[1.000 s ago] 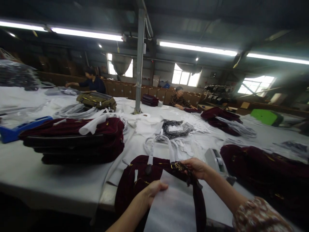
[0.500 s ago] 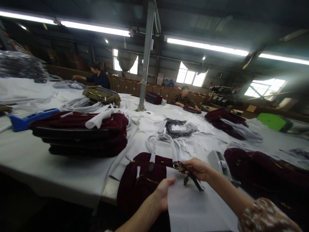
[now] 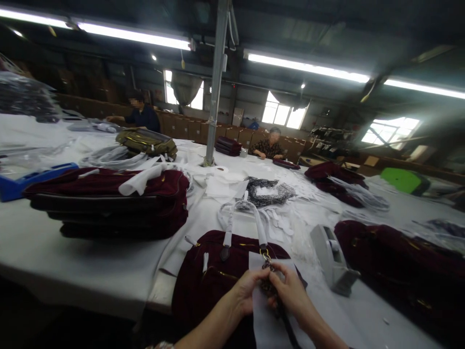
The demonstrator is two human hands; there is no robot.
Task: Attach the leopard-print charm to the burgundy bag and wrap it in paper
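A maroon handbag [image 3: 203, 271] lies in front of me at the table edge, its two handles [image 3: 259, 225] wrapped in white and standing up. From a gold ring at the right handle's base hangs a brown patterned bag charm [image 3: 268, 283] with a long dark strap [image 3: 288, 332]. My right hand [image 3: 292, 293] is closed around the charm. My left hand [image 3: 245, 293] meets it from the left, thumb and fingers pinched on the charm's side. Under both hands a white sheet [image 3: 267, 325] covers part of the bag's front.
Stacked maroon bags [image 3: 116, 206] stand at left, with a blue tool [image 3: 36, 179] beside them. A grey tape dispenser [image 3: 334, 261] and more maroon bags [image 3: 392, 266] are at right. A metal post [image 3: 214, 97] rises mid-table. Two co-workers sit across the table.
My right hand has moved left and down with the charm, bringing it over the sheet. My left hand has gone from the sheet's edge to the charm. The view has shifted slightly.
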